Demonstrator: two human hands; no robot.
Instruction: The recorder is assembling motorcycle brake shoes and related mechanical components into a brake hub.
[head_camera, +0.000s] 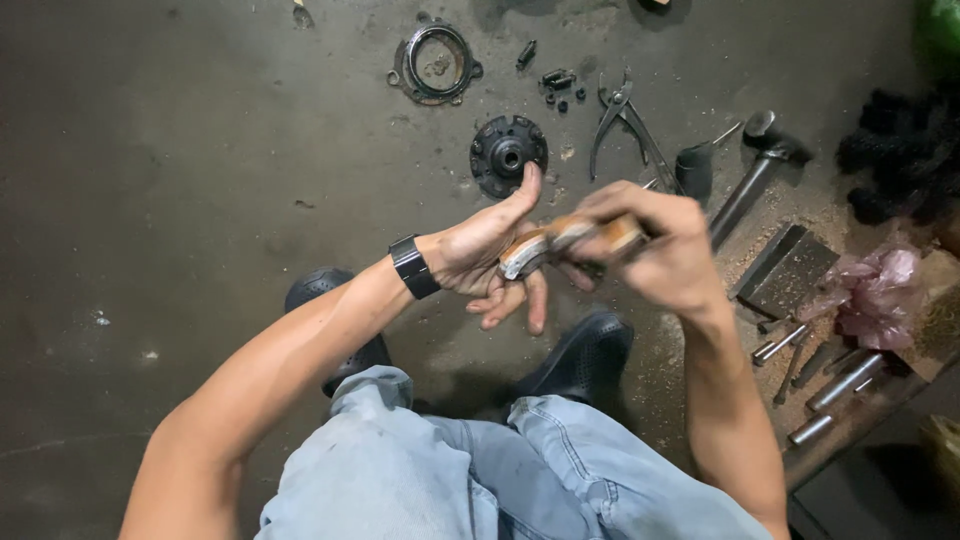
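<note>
My right hand (665, 248) grips a curved, orange-and-metal part (560, 242), shaped like a brake shoe, at chest height over the floor. My left hand (495, 250) is held open with the palm turned up and fingers spread, its palm touching the left end of that part. A black band sits on my left wrist (413, 266). Below both hands are my knees in light blue jeans (480, 475) and my black shoes (583, 360).
On the dark concrete floor lie a black round hub (508, 153), a metal ring housing (436, 62), small black bolts (558, 85), pliers (625, 125), a hammer (752, 170), a flat metal block (790, 270), several steel rods (830, 385) and a pink plastic bag (875, 295).
</note>
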